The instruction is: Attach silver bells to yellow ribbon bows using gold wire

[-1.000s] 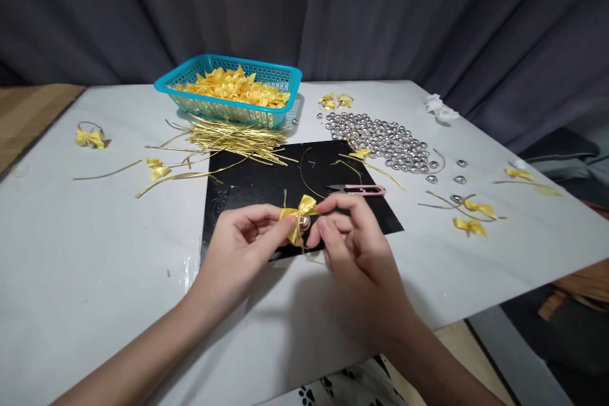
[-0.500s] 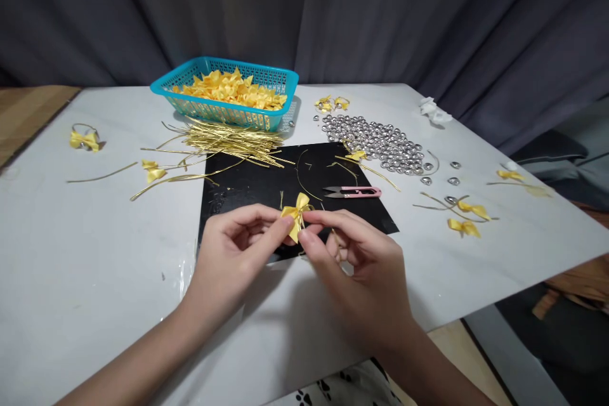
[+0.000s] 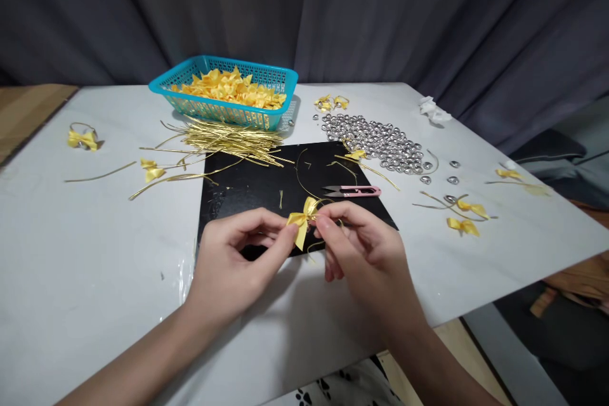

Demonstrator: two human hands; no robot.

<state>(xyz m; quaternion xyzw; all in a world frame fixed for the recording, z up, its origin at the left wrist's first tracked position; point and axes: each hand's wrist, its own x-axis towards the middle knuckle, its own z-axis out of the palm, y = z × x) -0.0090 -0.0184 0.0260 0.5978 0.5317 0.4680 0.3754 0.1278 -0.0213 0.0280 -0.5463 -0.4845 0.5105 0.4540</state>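
Fingers of the left hand pinch one side of a yellow satin bow, thumb in front; fingers of the right hand closed thumb-to-index at its other side, on thin gold cord by the knot, the bow held up over the near part of a black mat. Just beyond, on the mat: pink-handled thread snips, blades pointing left. Farther out on the white table: loose gold cords, turquoise basket of yellow bows, and a spread of silver teardrop-like beads on the right.
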